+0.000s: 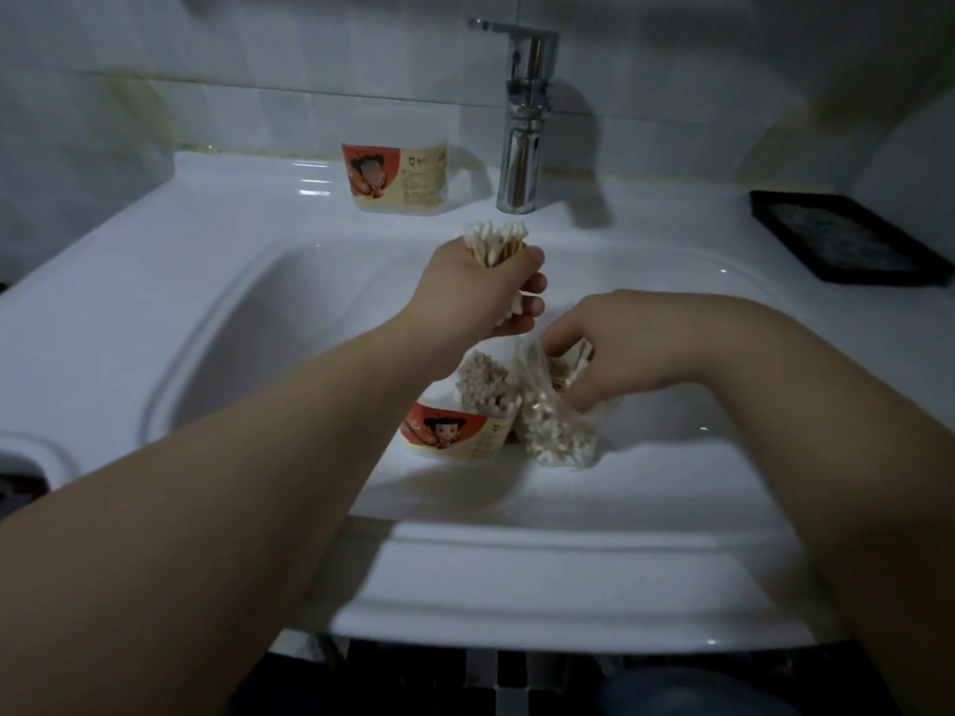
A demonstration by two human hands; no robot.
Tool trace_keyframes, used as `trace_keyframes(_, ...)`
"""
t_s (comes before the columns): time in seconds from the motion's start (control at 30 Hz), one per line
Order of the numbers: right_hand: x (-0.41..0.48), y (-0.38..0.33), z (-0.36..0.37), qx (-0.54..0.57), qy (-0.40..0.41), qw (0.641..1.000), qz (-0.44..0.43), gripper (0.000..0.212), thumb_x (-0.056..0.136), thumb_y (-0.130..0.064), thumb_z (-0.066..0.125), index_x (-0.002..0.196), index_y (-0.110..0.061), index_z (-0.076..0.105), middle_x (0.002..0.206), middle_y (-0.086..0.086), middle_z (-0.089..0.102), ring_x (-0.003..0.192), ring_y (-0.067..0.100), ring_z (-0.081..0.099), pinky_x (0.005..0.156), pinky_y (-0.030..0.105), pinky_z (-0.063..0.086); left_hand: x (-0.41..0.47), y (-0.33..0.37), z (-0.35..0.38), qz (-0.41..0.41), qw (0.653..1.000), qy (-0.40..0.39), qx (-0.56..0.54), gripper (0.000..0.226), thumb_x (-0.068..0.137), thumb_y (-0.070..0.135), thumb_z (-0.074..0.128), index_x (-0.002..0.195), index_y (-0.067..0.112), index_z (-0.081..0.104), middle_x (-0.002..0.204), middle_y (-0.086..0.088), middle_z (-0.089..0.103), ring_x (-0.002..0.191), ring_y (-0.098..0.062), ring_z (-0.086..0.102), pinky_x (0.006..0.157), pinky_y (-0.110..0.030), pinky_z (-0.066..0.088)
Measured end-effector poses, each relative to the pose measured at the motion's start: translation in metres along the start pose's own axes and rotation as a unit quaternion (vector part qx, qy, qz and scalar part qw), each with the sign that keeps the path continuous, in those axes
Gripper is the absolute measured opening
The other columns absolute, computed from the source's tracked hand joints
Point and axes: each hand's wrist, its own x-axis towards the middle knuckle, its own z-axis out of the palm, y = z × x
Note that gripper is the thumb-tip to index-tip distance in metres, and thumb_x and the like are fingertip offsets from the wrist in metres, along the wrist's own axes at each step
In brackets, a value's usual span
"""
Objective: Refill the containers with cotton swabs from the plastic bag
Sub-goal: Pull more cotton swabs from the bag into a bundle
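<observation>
Counting two: rear container (395, 175), front container (455, 431); one plastic bag (560, 436). Fingers: left hand (478, 297) clenched round swab bundle (496, 242); right hand (612, 348) grips the bag's mouth.

An orange-labelled container (455, 431) leans in the sink (289, 323), packed with white-tipped cotton swabs (483, 377). A clear plastic bag (560, 436) of swabs touches it at 3 o'clock, and the right hand (615, 348) grips the bag's top. At 12 o'clock the left hand (475, 292) grips an upright bundle (496, 242). A second container (395, 178) stands beyond.
</observation>
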Motion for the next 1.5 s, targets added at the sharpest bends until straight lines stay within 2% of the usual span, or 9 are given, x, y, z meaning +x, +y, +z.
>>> trace_keyframes(0.17,0.006,0.003,0.002,-0.002,0.025,1.000,-0.014,0.020,0.079,-0.027,0.078,0.077,-0.041,0.065,0.081,-0.017,0.069,0.073,0.002,0.067,0.071,0.029,0.057,-0.002,0.001,0.001,0.001,1.000,-0.026,0.007,0.009,0.100,0.017,0.064,0.096,0.009,0.065,0.078,-0.006,0.068,0.064,-0.018,0.066,0.071,-0.034,0.061)
trace_keyframes(0.27,0.006,0.006,0.001,0.041,0.033,0.998,-0.017,0.010,0.083,-0.026,0.078,0.081,-0.035,0.075,0.067,-0.016,0.071,0.061,-0.002,0.068,0.065,0.023,0.053,-0.002,0.000,0.001,0.001,0.999,-0.042,0.014,0.008,0.099,0.017,0.064,0.096,0.009,0.065,0.077,-0.005,0.068,0.066,-0.018,0.067,0.070,-0.032,0.060)
trace_keyframes(0.5,0.004,0.017,-0.004,0.182,0.054,0.981,-0.030,0.007,0.087,-0.025,0.077,0.088,-0.030,0.082,0.078,-0.008,0.077,0.073,0.008,0.074,0.082,0.033,0.058,-0.001,-0.004,0.000,-0.014,0.996,-0.062,0.065,0.008,0.098,0.019,0.066,0.095,0.012,0.065,0.078,-0.005,0.073,0.068,-0.019,0.072,0.067,-0.033,0.061)
trace_keyframes(0.6,0.001,0.018,-0.003,0.225,0.001,0.974,-0.022,0.017,0.090,-0.010,0.073,0.095,-0.023,0.082,0.085,-0.004,0.079,0.078,0.012,0.073,0.077,0.025,0.060,-0.002,-0.005,0.000,-0.018,0.995,-0.065,0.071,0.008,0.098,0.019,0.067,0.094,0.012,0.065,0.075,-0.004,0.072,0.067,-0.018,0.072,0.060,-0.029,0.058)
trace_keyframes(0.73,0.000,0.016,-0.002,0.142,-0.040,0.989,-0.027,0.029,0.083,-0.007,0.073,0.083,-0.035,0.075,0.064,-0.022,0.067,0.060,-0.002,0.060,0.066,0.021,0.048,-0.002,-0.005,0.001,-0.022,0.994,-0.072,0.085,0.009,0.098,0.020,0.067,0.095,0.012,0.066,0.076,-0.003,0.071,0.069,-0.019,0.073,0.061,-0.029,0.060)
trace_keyframes(0.9,0.002,0.007,-0.002,0.066,-0.009,0.997,-0.027,0.026,0.082,-0.016,0.073,0.068,-0.038,0.071,0.064,-0.020,0.067,0.056,0.000,0.059,0.062,0.024,0.048,-0.003,-0.004,0.001,-0.025,0.993,-0.070,0.089,0.009,0.097,0.021,0.068,0.096,0.012,0.066,0.077,-0.003,0.071,0.072,-0.020,0.075,0.059,-0.027,0.058)
trace_keyframes(1.1,0.004,0.016,-0.007,0.044,0.130,0.990,-0.004,0.021,0.083,-0.023,0.075,0.086,-0.044,0.080,0.059,-0.033,0.062,0.064,-0.007,0.060,0.058,0.016,0.041,-0.002,-0.005,0.001,-0.004,0.993,-0.061,0.096,0.008,0.096,0.018,0.068,0.093,0.012,0.066,0.075,-0.004,0.073,0.068,-0.019,0.073,0.064,-0.031,0.062)
trace_keyframes(1.37,0.003,0.015,-0.009,0.081,0.202,0.976,-0.017,0.014,0.086,-0.025,0.076,0.093,-0.037,0.079,0.072,-0.017,0.063,0.069,0.002,0.058,0.058,0.019,0.038,0.000,-0.006,0.000,0.037,0.983,-0.030,0.175,0.014,0.095,0.021,0.069,0.091,0.008,0.072,0.080,-0.007,0.076,0.074,-0.020,0.075,0.065,-0.031,0.061)
trace_keyframes(1.5,0.000,0.016,-0.010,0.084,0.112,0.990,-0.001,0.022,0.081,-0.022,0.080,0.076,-0.043,0.075,0.067,-0.022,0.070,0.067,-0.003,0.066,0.067,0.024,0.053,-0.002,-0.008,0.000,0.032,0.977,-0.062,0.199,0.013,0.095,0.021,0.068,0.090,0.009,0.070,0.077,-0.007,0.075,0.066,-0.012,0.071,0.061,-0.027,0.060)
